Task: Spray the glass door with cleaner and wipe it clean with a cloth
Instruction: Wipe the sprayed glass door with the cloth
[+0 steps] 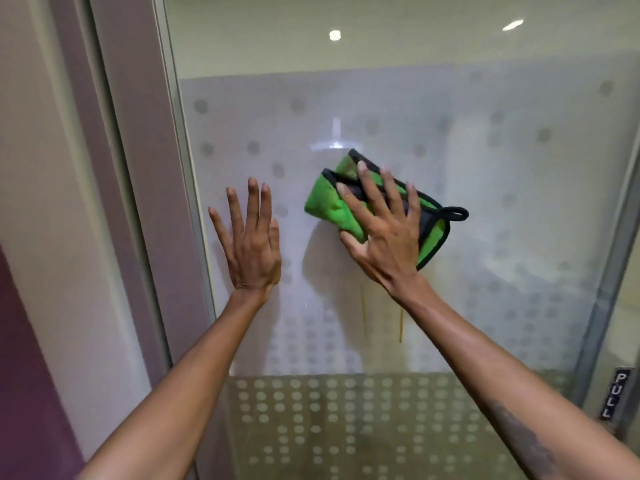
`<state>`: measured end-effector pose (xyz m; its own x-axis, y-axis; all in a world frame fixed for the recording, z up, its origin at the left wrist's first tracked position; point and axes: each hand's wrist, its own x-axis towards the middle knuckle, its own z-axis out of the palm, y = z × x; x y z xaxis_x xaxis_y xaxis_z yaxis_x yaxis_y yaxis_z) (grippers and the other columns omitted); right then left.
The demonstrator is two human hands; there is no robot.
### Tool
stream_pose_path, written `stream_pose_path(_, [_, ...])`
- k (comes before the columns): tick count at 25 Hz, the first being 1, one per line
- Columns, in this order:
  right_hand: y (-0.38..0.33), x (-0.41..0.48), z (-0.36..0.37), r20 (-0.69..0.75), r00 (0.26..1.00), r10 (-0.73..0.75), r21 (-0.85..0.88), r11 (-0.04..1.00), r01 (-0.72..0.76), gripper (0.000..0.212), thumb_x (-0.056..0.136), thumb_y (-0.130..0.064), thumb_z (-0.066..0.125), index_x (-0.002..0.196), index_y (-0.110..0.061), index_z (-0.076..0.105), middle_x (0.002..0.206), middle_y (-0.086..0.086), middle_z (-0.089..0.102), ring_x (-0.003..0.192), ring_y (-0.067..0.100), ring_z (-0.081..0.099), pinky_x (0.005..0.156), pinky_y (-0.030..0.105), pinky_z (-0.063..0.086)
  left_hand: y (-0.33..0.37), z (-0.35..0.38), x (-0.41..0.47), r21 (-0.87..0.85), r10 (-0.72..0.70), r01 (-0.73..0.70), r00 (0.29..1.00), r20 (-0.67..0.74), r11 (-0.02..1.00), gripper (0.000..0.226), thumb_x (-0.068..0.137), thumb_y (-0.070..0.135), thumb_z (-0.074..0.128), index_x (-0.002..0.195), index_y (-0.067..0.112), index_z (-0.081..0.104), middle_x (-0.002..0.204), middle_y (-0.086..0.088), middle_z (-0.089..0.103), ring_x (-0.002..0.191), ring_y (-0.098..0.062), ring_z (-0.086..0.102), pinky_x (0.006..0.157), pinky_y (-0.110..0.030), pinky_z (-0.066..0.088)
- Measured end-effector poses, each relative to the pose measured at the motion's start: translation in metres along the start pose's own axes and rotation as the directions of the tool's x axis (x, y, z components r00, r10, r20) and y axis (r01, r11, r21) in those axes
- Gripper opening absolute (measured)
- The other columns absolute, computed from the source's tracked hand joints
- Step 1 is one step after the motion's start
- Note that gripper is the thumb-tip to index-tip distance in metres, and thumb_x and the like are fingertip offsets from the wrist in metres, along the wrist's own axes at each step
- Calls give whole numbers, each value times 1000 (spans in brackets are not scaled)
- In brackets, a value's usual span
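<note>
my right hand (382, 233) is spread flat over the folded green cloth (349, 206), pinning it against the glass door (485, 209) so the whole pad rubs the pane rather than one corner. my left hand (251, 247) lies open and empty on the glass just beside the door frame (138, 168) — i judge it's there to steady the door while i push. the two hands are apart, the cloth between them and to the right. a black loop sticks out of the cloth's right end. no spray bottle shows anywhere. the frosted dotted film hides what lies behind the pane, and a pull sign (611, 396) sits at the right edge — the handle itself is cut off.
</note>
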<state>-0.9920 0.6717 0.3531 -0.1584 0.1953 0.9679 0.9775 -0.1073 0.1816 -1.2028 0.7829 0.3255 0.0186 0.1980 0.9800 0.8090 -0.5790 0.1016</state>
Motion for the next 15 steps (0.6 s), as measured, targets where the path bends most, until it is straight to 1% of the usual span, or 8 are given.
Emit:
stream_pose_path(3, [-19, -72, 9, 123, 967, -224, 59, 974, 218, 83, 82, -58, 62, 157, -39, 33, 170, -3, 25, 158, 29, 18, 124, 62, 15, -2, 2, 0, -6, 12, -12, 1000, -1, 1000, 55, 110, 33, 23, 163, 23, 13, 171, 6, 10, 158, -32, 5, 123, -65, 3])
stream_pose_path(6, [-16, -149, 17, 238, 882, -407, 84, 913, 399, 86, 83, -55, 63, 159, -35, 29, 171, -3, 18, 159, 30, 13, 126, 61, 8, -2, 3, -1, -6, 11, -11, 1000, -19, 1000, 55, 110, 33, 24, 163, 24, 13, 171, 8, 6, 158, -32, 5, 123, -66, 3])
stream_pose_path(8, [7, -181, 13, 270, 815, -512, 104, 857, 504, 80, 87, -48, 62, 159, -33, 31, 171, -3, 19, 159, 30, 14, 127, 59, 6, -3, 4, -1, 3, 14, -14, 1000, -25, 1000, 55, 110, 32, 25, 163, 24, 13, 171, 7, 6, 158, -32, 5, 122, -67, 4])
stream_pose_path(9, [22, -189, 10, 262, 803, -535, 115, 844, 524, 75, 90, -45, 62, 158, -32, 34, 171, -3, 21, 158, 29, 17, 126, 59, 8, -4, 5, 0, 1, 14, -14, 1000, -26, 1000, 55, 110, 32, 25, 163, 24, 13, 171, 7, 8, 158, -31, 5, 122, -67, 4])
stream_pose_path(10, [38, -194, 5, 251, 812, -527, 109, 849, 518, 71, 92, -42, 62, 157, -33, 36, 170, -4, 24, 158, 29, 20, 126, 60, 12, -4, 5, 0, -5, 12, -12, 1000, -28, 1000, 55, 110, 32, 25, 163, 24, 13, 171, 6, 9, 158, -31, 5, 123, -66, 3])
stream_pose_path(12, [69, -193, -5, 216, 878, -428, 40, 902, 429, 70, 92, -42, 64, 157, -35, 37, 169, -4, 26, 157, 29, 24, 123, 63, 18, -5, 5, 0, -5, 8, -8, 999, -35, 1000, 54, 110, 32, 24, 163, 24, 14, 171, 5, 12, 158, -30, 4, 123, -65, 3])
stream_pose_path(14, [97, -174, -16, 141, 957, -255, -24, 965, 260, 69, 94, -43, 61, 157, -38, 34, 170, -4, 24, 156, 29, 25, 121, 64, 19, -5, 4, 0, 5, 4, -4, 999, -36, 1000, 54, 110, 32, 23, 163, 23, 15, 171, 5, 12, 158, -28, 1, 123, -65, 2])
stream_pose_path(15, [105, -157, -19, 88, 983, -159, -36, 986, 162, 65, 96, -42, 57, 157, -39, 34, 170, -3, 24, 156, 29, 26, 121, 64, 20, -4, 4, 0, 8, 5, -4, 999, -40, 1000, 54, 110, 32, 24, 163, 23, 15, 171, 5, 12, 158, -26, 0, 124, -64, 1])
